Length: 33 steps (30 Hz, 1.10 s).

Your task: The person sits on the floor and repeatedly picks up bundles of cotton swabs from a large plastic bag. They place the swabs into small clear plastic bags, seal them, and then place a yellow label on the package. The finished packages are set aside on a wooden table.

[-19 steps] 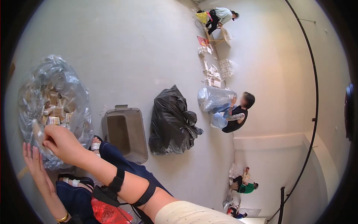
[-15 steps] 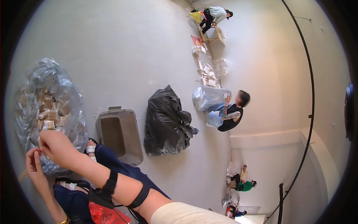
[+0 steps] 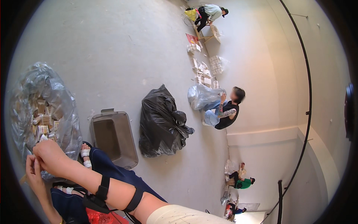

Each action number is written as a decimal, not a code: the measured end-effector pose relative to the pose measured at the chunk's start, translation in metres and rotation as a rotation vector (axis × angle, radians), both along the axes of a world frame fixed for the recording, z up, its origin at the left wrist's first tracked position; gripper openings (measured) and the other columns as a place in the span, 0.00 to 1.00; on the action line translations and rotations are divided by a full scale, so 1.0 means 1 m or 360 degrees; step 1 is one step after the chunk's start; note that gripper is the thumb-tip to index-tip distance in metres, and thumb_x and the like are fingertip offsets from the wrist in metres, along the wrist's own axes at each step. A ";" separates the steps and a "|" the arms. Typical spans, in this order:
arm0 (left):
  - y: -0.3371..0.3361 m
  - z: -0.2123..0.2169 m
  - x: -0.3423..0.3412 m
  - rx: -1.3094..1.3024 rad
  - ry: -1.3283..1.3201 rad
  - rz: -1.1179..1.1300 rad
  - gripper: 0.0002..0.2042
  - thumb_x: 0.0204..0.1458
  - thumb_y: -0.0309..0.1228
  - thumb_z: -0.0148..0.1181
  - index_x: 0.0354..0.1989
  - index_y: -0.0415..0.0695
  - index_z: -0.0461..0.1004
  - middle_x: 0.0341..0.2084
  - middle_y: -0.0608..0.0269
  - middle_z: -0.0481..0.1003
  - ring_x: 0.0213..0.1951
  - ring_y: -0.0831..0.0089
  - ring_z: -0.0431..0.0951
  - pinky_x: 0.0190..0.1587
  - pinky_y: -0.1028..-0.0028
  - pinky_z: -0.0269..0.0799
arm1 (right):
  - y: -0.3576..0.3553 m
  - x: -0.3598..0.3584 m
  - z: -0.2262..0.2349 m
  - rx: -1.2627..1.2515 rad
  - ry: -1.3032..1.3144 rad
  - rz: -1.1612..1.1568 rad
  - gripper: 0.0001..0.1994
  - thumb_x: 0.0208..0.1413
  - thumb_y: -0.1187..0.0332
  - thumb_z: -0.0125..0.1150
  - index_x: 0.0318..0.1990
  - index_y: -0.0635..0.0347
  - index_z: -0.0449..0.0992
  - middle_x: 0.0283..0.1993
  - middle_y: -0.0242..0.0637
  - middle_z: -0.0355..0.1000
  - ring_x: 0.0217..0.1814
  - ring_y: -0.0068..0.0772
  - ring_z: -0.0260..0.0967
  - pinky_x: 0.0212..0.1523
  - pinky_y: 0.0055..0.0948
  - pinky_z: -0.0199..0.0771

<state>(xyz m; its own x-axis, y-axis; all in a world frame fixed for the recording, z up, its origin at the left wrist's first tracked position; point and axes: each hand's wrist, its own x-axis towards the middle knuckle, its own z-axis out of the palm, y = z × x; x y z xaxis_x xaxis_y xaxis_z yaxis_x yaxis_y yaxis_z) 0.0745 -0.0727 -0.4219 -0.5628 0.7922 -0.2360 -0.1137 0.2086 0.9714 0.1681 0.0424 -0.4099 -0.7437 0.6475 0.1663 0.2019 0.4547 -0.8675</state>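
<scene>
Plastic, clear and crinkled, fills the far left: a large transparent bag [image 3: 44, 108] lies open on the grey concrete floor [image 3: 123, 48], packed with small tan bundles [image 3: 44, 121] whose exact kind is too small to make out. Just below it the two hands meet at the bag's lower edge. The left hand [image 3: 33, 173] rises from the bottom rim, fingers curled toward something thin and pale at its side, but that item is mostly covered and I cannot tell whether the hand grasps it. The right hand [image 3: 50, 155] lies across it, knuckles up and fingers folded under, so what its grip contains, if anything, is hidden; its forearm carries two black straps [image 3: 102, 190]. Under the arms show dark blue trousers [image 3: 112, 173] and a foot in a white-strapped sandal [image 3: 85, 153], partly cut off by the arm. To the right of the bag stands an open grey plastic bin [image 3: 113, 138], its inside in shadow, and next to that a bulging black rubbish bag [image 3: 160, 123]. Further right a seated person [image 3: 227, 110] holds another clear bag [image 3: 203, 97]; beyond, small packets [image 3: 203, 69] lie in a row toward a second person [image 3: 210, 13] at the top, and two more people, tiny and blurred, sit low at the right by the wall.
</scene>
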 end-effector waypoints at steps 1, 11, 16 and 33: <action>0.003 0.003 0.004 -0.0021 -0.0042 0.0041 0.08 0.63 0.31 0.46 0.31 0.44 0.66 0.26 0.74 0.63 0.31 0.88 0.63 0.35 0.85 0.59 | 0.001 0.002 0.000 -0.0005 -0.0011 -0.0004 0.06 0.36 0.74 0.60 0.18 0.63 0.69 0.21 0.48 0.68 0.29 0.55 0.68 0.31 0.44 0.66; -0.007 -0.008 -0.018 0.0011 -0.0182 -0.0185 0.09 0.63 0.33 0.47 0.30 0.46 0.65 0.25 0.75 0.63 0.29 0.90 0.62 0.31 0.87 0.56 | 0.018 0.014 0.025 -0.0510 0.0012 0.0215 0.08 0.31 0.75 0.64 0.16 0.62 0.68 0.16 0.44 0.67 0.24 0.50 0.69 0.26 0.39 0.67; -0.003 -0.007 -0.009 -0.0047 -0.0101 -0.0132 0.08 0.61 0.33 0.52 0.31 0.46 0.67 0.25 0.75 0.64 0.28 0.90 0.62 0.29 0.86 0.55 | 0.018 0.014 0.007 -0.0214 0.0009 0.0147 0.09 0.29 0.74 0.65 0.15 0.62 0.68 0.17 0.44 0.68 0.24 0.50 0.69 0.26 0.38 0.67; 0.005 0.026 -0.009 -0.0077 -0.0267 -0.0156 0.08 0.58 0.33 0.54 0.29 0.45 0.68 0.24 0.76 0.65 0.28 0.87 0.63 0.32 0.83 0.58 | 0.029 0.015 0.024 -0.0606 -0.0019 0.0522 0.10 0.37 0.72 0.70 0.20 0.63 0.71 0.18 0.39 0.70 0.20 0.34 0.68 0.23 0.31 0.65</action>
<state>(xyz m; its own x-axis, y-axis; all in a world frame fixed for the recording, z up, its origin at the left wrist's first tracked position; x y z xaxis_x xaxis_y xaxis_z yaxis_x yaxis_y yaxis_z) 0.0653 -0.0677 -0.3957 -0.4332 0.8266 -0.3592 -0.2499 0.2728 0.9291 0.1834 0.0711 -0.3858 -0.9187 0.3922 -0.0460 0.1122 0.1476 -0.9827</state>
